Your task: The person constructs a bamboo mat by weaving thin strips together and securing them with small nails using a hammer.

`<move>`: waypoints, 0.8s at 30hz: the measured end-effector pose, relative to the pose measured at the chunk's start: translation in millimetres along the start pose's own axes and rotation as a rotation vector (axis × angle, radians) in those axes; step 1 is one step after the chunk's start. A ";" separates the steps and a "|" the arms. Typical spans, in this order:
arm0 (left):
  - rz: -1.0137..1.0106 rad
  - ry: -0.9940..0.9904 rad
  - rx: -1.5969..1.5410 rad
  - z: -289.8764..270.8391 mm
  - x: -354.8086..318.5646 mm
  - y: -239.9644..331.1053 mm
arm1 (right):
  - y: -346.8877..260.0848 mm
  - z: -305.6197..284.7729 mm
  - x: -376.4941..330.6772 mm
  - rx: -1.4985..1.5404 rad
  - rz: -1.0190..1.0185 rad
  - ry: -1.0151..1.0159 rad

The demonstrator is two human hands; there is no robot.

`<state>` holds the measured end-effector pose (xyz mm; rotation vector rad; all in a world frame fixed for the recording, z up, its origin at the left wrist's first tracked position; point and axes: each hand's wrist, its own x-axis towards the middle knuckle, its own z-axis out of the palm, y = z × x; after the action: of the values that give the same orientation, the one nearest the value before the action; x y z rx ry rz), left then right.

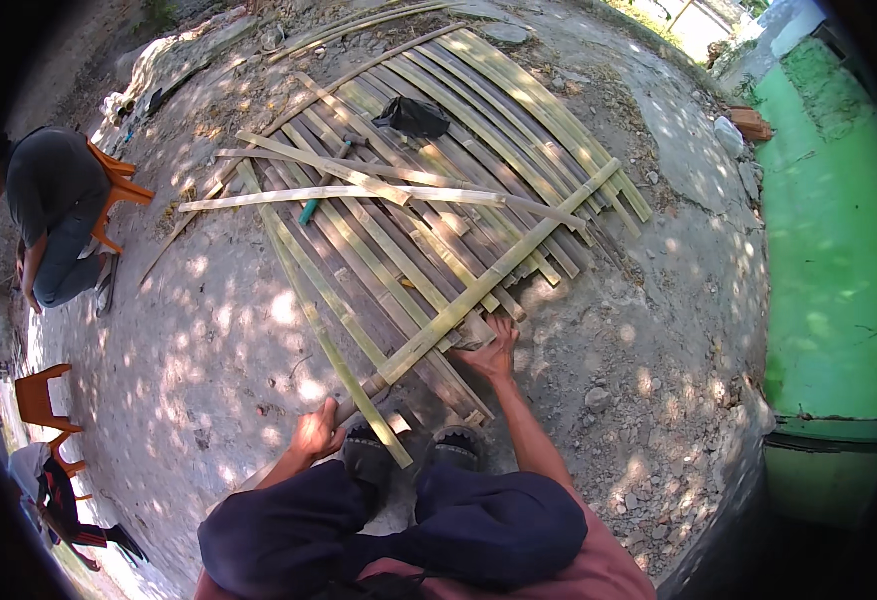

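Note:
A large panel of split bamboo slats (399, 296) lies on the ground before me, crossed near its front by a bamboo pole (477, 290). My left hand (317, 432) is closed round the near-left end of that pole, beside a narrow slat that sticks out toward my shoe. Under the front of the pole, my right hand (494, 352) grips the end of a bamboo slat (476, 332); its fingertips are partly hidden. Loose bamboo strips (344, 194) lie crosswise over the panel. Among them is a hammer with a teal handle (309, 211).
A black plastic bag (414, 117) rests on the panel's far part. At left, a person (54, 210) bends forward on an orange chair (124, 190); another orange chair (44, 398) and a second person (54, 500) are nearer. A green wall (829, 250) borders the right side.

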<state>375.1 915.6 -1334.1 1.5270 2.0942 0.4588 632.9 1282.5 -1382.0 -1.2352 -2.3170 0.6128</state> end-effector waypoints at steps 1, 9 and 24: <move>0.008 -0.010 0.003 2.6 1.9 0.5 | 2.6 -2.4 -5.2 0.014 0.012 0.017; -0.075 -0.094 -0.008 0.4 0.3 -4.2 | -10.7 5.8 -19.5 0.070 0.238 -0.011; -0.173 -0.135 -0.031 -25.6 -10.5 -1.8 | 20.4 -8.3 -40.8 0.001 0.157 0.090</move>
<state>361.5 905.7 -1312.1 1.3079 2.0819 0.3147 671.5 1259.7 -1394.0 -1.4236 -2.1606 0.5977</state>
